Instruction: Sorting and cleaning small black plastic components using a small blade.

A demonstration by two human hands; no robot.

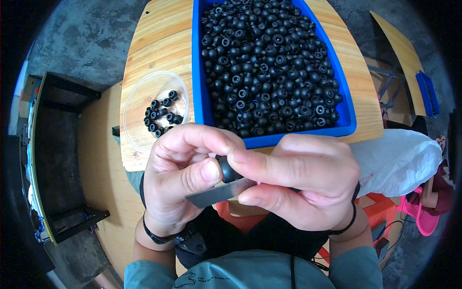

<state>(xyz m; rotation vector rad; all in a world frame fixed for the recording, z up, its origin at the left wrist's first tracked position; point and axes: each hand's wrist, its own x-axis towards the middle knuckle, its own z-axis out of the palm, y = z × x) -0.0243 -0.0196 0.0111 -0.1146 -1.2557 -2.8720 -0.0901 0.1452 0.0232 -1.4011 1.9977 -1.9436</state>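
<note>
Between the thumb and fingers of my left hand [180,173] is a small round black rubber-like part [226,169]. My right hand [308,178] grips a flat grey metal blade [219,192] between thumb and forefinger. The blade's edge lies against the lower side of the black part, and my right forefinger touches the part from above. Whatever handle the blade has is hidden in my right hand. Beyond my hands a blue tray [347,115] is heaped with black parts of the same kind. Left of it, a clear shallow round dish [137,113] holds several more.
The tray and dish stand on a pale wooden table [159,48]. A white plastic bag [397,159] lies right of my right hand. At the far right are a pink stool [426,219], another person's arm [428,196] and a second wooden table [402,58]. A dark shelf frame [57,159] stands left.
</note>
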